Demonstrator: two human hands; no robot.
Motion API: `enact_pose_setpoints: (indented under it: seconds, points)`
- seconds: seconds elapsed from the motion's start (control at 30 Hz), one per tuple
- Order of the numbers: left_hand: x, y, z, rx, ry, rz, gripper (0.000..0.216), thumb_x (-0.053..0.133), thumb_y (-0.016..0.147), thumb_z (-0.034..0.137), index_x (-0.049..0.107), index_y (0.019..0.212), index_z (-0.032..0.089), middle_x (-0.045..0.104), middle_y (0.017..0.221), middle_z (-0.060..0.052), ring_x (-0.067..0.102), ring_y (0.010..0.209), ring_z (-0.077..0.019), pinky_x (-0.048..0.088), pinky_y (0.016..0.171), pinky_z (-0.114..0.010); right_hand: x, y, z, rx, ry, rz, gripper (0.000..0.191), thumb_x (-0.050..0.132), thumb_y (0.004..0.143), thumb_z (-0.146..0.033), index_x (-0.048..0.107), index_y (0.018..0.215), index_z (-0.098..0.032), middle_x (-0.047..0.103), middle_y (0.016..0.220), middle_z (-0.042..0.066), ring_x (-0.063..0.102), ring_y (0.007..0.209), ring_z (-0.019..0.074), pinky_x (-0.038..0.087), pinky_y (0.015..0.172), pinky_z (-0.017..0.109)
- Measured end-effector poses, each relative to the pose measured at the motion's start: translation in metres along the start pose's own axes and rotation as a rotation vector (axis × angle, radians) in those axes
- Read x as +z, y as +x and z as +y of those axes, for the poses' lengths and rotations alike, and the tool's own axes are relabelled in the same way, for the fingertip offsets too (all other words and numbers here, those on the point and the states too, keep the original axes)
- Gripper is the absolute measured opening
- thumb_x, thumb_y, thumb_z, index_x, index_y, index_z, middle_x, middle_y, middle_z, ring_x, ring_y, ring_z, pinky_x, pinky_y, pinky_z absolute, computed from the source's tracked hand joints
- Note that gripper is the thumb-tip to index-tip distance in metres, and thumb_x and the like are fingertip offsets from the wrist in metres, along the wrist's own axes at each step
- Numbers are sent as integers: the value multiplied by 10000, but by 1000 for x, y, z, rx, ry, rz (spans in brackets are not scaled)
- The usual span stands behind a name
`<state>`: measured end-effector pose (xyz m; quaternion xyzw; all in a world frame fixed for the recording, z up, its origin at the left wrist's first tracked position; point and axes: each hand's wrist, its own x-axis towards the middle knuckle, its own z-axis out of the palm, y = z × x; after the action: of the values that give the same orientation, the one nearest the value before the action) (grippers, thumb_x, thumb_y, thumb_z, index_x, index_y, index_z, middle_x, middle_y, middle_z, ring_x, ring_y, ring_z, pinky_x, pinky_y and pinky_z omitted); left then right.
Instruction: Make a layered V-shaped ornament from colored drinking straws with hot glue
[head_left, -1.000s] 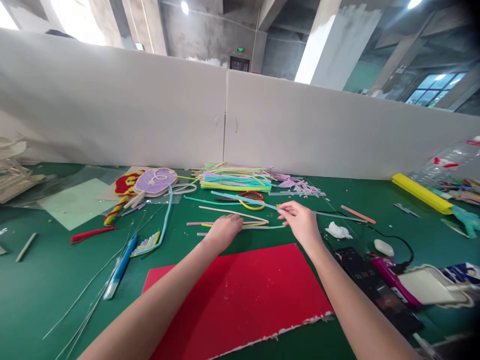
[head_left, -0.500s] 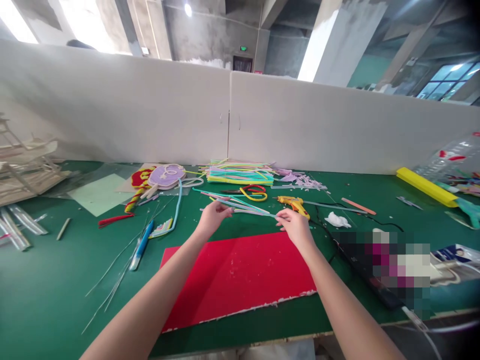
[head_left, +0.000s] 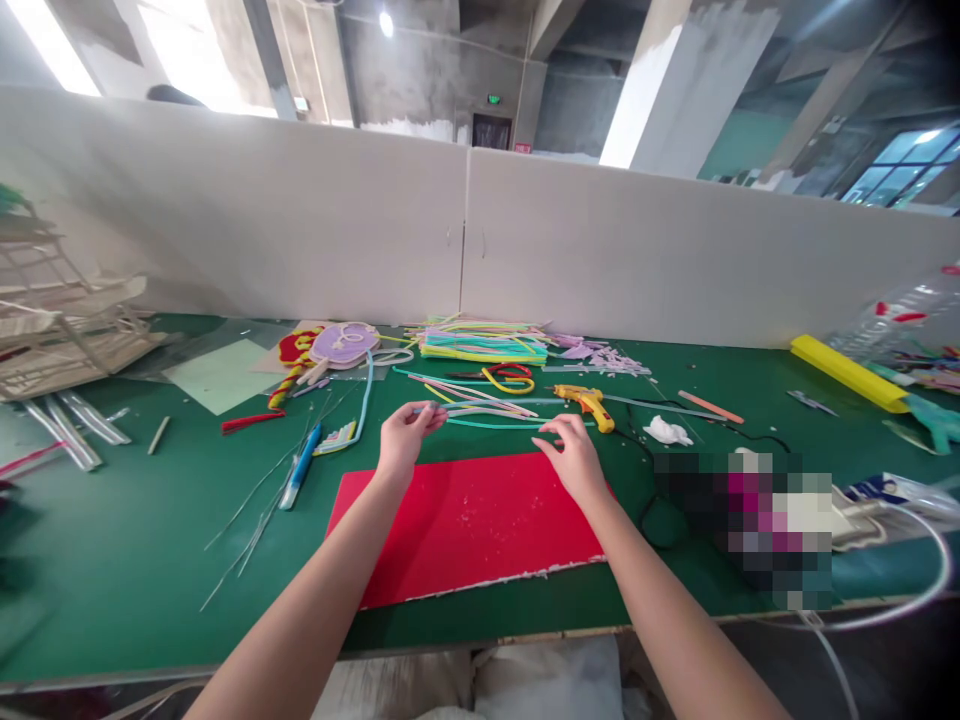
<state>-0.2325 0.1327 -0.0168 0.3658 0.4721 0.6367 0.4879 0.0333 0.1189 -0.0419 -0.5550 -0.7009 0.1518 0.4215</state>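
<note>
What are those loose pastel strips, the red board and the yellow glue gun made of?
Pastel strips: perhaps chenille stems, being slim and softly coloured; blur hides any fuzz or wire.
Red board: possibly card or foam board, fairly smooth, with a ragged white near edge.
Yellow glue gun: probably hard moulded plastic, judging by its evenly coloured, rigid-looking body.

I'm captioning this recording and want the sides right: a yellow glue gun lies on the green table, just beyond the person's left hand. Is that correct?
Not quite: it is the right hand, not the left hand, that the yellow glue gun lies just beyond, as the head view shows. It does lie on the green table.
</note>
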Motion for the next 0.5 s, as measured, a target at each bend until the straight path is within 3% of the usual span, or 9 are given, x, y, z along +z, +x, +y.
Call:
enact_pose_setpoints:
  seconds: [0.17,0.5]
  points:
    - [1,-11,2,-28,-94,17,231,689,739,306,587,835,122,718,772,-58,697,770,-145,522,885,-331,5,-9,-7,-70,-61,-99,111,564,825,-318,623,788,-231,553,878,51,559,912,220,451,843,363]
    - [5,-34,-12,-169,-59,-172,278,742,684,315,603,816,113,731,788,-91,703,761,-182,549,835,-354,-5,-25,-20,26,82,-99,112,594,796,-324,653,754,-239,608,836,54,562,891,229,435,852,384]
